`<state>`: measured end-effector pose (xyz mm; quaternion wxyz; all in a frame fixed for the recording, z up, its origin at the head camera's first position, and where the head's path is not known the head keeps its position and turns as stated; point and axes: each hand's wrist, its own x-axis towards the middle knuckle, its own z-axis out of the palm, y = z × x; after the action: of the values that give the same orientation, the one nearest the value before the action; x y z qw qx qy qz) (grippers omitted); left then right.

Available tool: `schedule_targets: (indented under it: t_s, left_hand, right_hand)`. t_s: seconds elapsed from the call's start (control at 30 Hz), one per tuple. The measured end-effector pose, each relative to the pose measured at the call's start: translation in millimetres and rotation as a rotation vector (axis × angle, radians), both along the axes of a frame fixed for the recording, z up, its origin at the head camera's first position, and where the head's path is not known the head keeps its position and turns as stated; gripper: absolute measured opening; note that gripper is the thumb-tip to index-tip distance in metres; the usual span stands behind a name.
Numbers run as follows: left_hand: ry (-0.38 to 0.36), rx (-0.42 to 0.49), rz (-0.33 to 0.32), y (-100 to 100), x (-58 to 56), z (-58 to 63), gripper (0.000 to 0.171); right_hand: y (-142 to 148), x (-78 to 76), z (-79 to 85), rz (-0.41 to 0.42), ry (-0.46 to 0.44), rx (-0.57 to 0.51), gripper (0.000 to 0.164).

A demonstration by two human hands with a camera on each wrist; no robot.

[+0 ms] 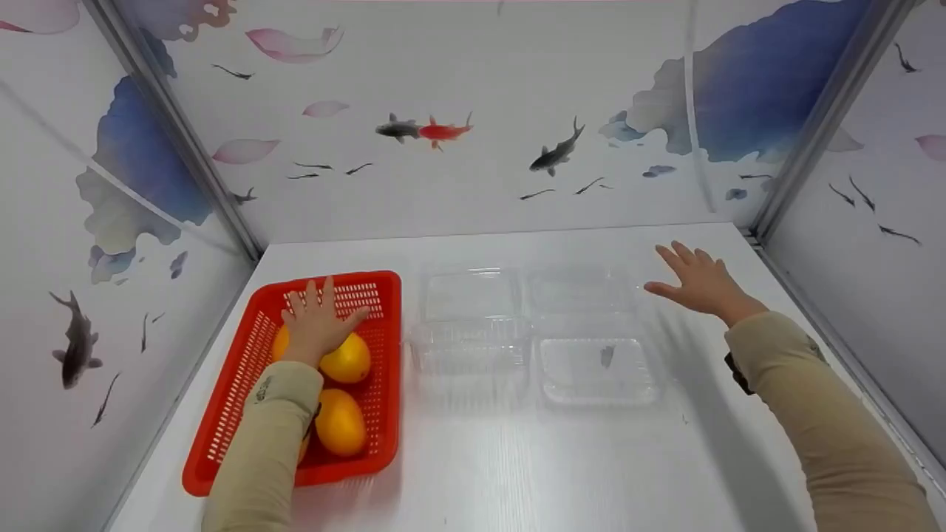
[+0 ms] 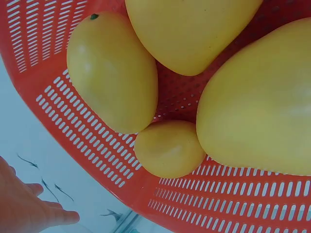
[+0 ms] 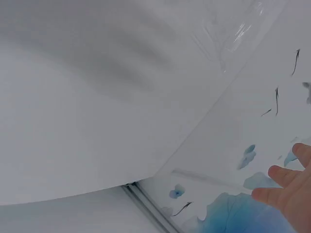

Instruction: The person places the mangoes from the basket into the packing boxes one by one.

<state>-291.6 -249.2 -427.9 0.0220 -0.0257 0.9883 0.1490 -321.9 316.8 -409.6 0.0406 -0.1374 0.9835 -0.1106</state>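
Hovering left hand: fingers spread over basket
Mango-like fruit: apart from fingers, stem upward, long axis steep in left wrist view
Right hand: fingers splayed

Red basket, orange-yellow fruit, white table; fish-patterned wall

I see the left hand spread at eight o'clock, past the rim of a slotted red basket where three large yellow fruits sit at ten, one and three, with a smaller-looking fruit at six.
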Motion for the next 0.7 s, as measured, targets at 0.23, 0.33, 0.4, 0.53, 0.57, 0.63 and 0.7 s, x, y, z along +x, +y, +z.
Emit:
schedule_targets:
  t_s: [0.23,0.33,0.4,0.53,0.57,0.63,0.7]
  left_hand:
    - [-0.032,0.046,0.031,-7,2.3,-2.3,0.092]
    - [-0.053,0.053,0.047,-9,3.4,-4.5,0.089]
    - [-0.064,0.044,0.052,-10,3.8,-6.3,0.088]
    - [-0.07,0.008,0.07,-12,4.3,-9.0,0.084]
    - [-0.071,0.0,0.078,-13,4.4,-9.3,0.084]
    - [-0.077,-0.007,0.098,-13,4.9,-9.5,0.083]
    - [-0.087,-0.006,0.118,-13,5.2,-9.6,0.081]
  right_hand:
    - [-41,7.1,0.2,0.125,0.061,0.065,0.08]
    - [-63,11.7,-2.3,0.19,0.074,0.06,0.079]
    - [-77,15.7,-4.8,0.233,0.079,0.062,0.078]
    - [-102,25.9,-12.1,0.31,0.082,0.083,0.075]
    - [-108,28.6,-13.9,0.325,0.078,0.083,0.074]
    - [-117,34.0,-18.0,0.356,0.071,0.078,0.073]
    - [-125,39.5,-21.8,0.387,0.064,0.069,0.072]
